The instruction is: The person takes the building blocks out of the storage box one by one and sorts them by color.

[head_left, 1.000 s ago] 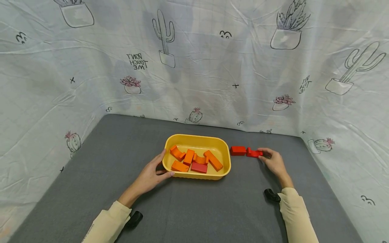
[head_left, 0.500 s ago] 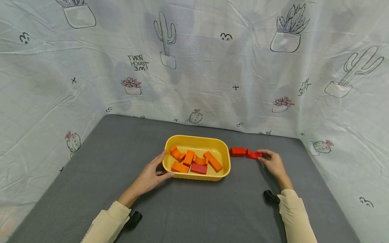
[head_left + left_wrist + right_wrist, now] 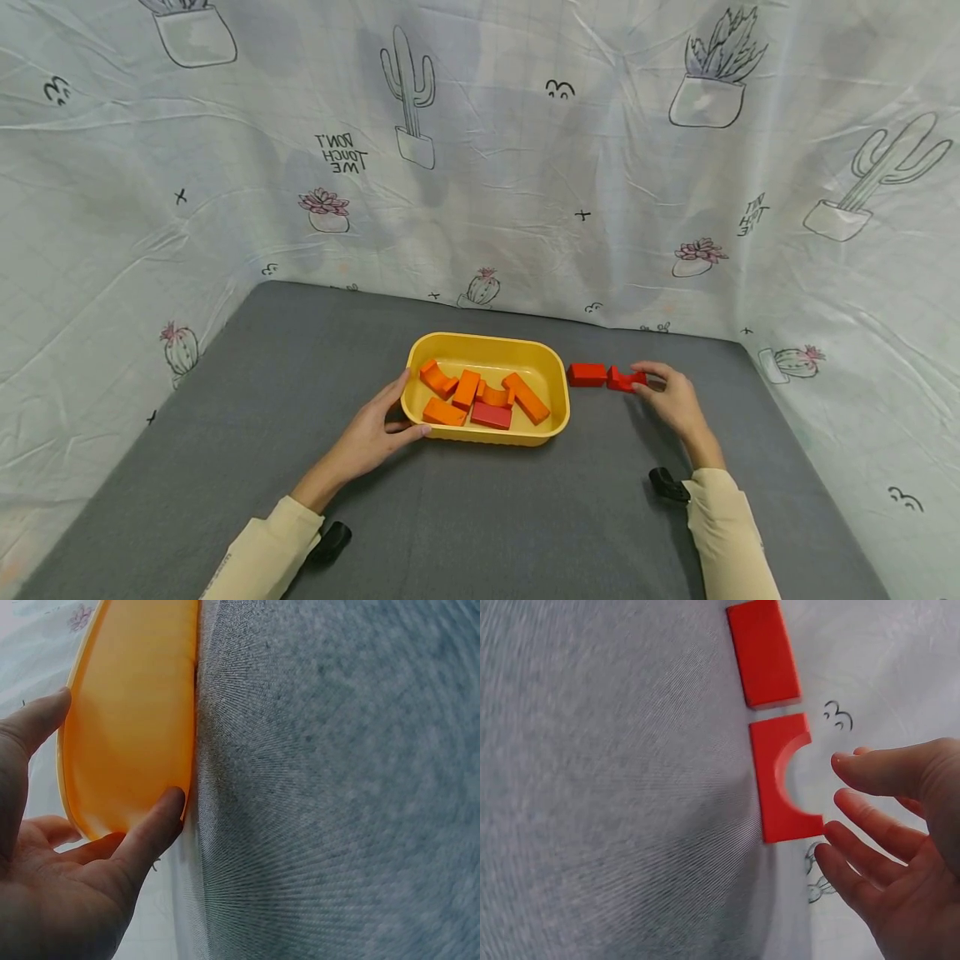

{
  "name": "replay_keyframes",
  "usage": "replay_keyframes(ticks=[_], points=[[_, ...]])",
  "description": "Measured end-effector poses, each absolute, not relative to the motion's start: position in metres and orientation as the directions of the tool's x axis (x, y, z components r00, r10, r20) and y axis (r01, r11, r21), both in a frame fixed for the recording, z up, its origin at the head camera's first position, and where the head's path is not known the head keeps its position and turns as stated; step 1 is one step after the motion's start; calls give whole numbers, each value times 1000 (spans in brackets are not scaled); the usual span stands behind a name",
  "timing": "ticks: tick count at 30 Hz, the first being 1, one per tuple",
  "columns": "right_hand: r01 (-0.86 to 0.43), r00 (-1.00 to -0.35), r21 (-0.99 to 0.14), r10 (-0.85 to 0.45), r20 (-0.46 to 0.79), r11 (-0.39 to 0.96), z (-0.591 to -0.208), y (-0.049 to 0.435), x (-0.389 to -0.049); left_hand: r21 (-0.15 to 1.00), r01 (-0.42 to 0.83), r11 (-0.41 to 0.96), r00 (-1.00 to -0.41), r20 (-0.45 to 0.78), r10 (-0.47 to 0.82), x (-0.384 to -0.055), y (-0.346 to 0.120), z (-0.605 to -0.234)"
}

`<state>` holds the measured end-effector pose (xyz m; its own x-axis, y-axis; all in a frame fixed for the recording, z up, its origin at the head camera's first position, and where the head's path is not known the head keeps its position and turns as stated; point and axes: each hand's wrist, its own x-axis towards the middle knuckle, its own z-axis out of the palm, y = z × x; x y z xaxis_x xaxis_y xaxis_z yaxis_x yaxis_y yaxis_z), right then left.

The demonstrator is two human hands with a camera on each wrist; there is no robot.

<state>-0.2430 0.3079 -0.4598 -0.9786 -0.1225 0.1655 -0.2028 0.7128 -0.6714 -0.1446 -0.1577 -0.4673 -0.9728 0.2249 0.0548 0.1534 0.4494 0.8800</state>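
Sitting near the counter's (image 3: 525, 517) far edge, long axis along it, the arch (image 3: 622, 382) is left of the nearer right hand (image 3: 673, 404) (head view); the tub (image 3: 487, 337) holds orange blocks (image 3: 467, 389) and a red block (image 3: 491, 416). Left wrist: the left hand (image 3: 71, 892) grips the tub's end. Right wrist: fingers (image 3: 870, 851) spread, holding nothing (contact with the arch unclear).

Tray (image 3: 517, 354): smooth plastic, slight sheen. Red arch block (image 3: 769, 780): smooth, satin. Table cover (image 3: 480, 517): matt cloth, fine texture. Backdrop (image 3: 510, 150): creased, faint sheen.
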Motion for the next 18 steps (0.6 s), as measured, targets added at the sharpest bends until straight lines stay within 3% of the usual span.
replay_keyframes(ticks=[18], points=[[-399,-910,-592,-220,352,700,-433,272,-225,888,158,432,-974,68,215,-144,-156,-467]])
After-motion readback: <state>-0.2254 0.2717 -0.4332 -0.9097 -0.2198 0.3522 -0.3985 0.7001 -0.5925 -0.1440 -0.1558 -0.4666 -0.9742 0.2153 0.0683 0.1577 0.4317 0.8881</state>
